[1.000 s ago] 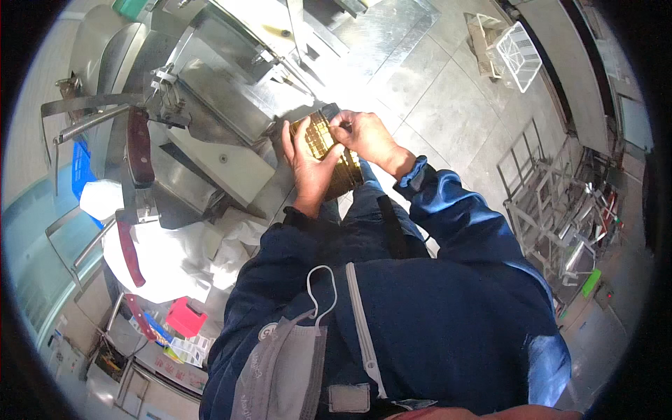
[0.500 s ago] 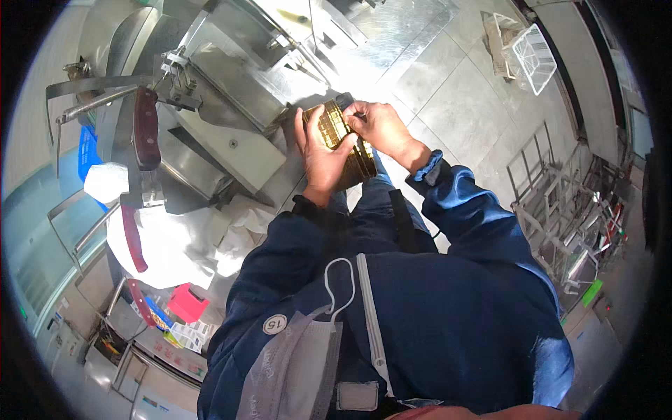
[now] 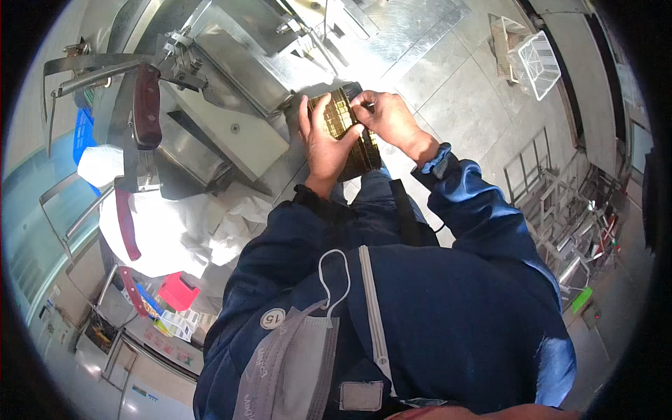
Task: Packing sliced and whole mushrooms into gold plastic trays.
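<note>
A stack of shiny gold strips (image 3: 337, 116), marked off into small rectangles, is held up in front of my body, above my legs. My left hand (image 3: 327, 144) grips it from the near left side, fingers along the left edge and thumb across toward the right. My right hand (image 3: 388, 120) is at the stack's right edge, thumb and index finger pinched together there. Whether a single strip lies between those fingertips is too small to tell. The lower part of the stack is in shadow under my hands.
On the left is a metal machine with dark red handles (image 3: 146, 105) and a pale plate (image 3: 234, 136). White sheeting (image 3: 154, 231) and a pink box (image 3: 178, 291) lie nearer. White baskets (image 3: 535, 64) stand at far right, with a metal rack (image 3: 553, 203) below them.
The view has shifted slightly. My hands stay on the gold stack, with the right fingers still at its right edge and the left grip much the same.
</note>
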The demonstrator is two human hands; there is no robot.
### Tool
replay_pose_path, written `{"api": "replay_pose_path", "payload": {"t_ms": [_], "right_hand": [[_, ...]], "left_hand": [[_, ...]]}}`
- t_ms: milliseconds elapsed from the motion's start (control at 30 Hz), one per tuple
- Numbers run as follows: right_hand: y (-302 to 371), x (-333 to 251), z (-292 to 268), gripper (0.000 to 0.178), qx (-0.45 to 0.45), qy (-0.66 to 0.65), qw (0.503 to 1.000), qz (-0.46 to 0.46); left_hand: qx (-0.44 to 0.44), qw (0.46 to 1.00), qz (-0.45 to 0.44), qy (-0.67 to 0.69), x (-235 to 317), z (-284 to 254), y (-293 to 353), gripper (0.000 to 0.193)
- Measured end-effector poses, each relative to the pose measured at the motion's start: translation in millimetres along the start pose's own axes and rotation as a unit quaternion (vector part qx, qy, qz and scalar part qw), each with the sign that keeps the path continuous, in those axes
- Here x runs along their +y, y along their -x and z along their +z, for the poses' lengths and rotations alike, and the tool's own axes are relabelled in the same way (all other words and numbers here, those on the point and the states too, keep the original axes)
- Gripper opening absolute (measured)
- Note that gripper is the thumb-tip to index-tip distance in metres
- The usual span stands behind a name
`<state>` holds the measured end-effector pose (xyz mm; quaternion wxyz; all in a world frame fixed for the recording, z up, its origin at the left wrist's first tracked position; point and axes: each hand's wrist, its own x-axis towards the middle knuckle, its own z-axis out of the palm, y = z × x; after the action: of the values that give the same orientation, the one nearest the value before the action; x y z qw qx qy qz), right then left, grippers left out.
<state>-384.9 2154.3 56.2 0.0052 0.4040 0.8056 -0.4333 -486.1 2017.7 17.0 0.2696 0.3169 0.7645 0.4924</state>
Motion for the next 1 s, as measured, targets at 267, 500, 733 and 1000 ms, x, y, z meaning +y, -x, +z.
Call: {"api": "replay_pose_path", "payload": {"t_ms": [267, 500, 733, 1000], "right_hand": [[-2.0, -10.3, -5.7, 0.021, 0.015, -0.012, 1.000, 0.015], [-4.0, -11.8, -6.5, 0.020, -0.001, -0.016, 1.000, 0.017], [-4.1, -7.8, -3.6, 0.021, -0.001, -0.014, 1.000, 0.019], [-2.1, -4.9, -1.5, 0.021, 0.005, -0.027, 1.000, 0.011]], "left_hand": [[0.002, 0.999, 0.007, -0.035, 8.2, -1.9, 2.0, 0.086], [0.003, 1.000, -0.008, -0.027, 8.5, -0.7, 2.4, 0.086], [0.004, 0.999, -0.016, -0.031, 7.2, -0.8, 2.0, 0.086], [0.003, 0.999, -0.015, -0.031, 9.1, -0.5, 2.1, 0.086]]}}
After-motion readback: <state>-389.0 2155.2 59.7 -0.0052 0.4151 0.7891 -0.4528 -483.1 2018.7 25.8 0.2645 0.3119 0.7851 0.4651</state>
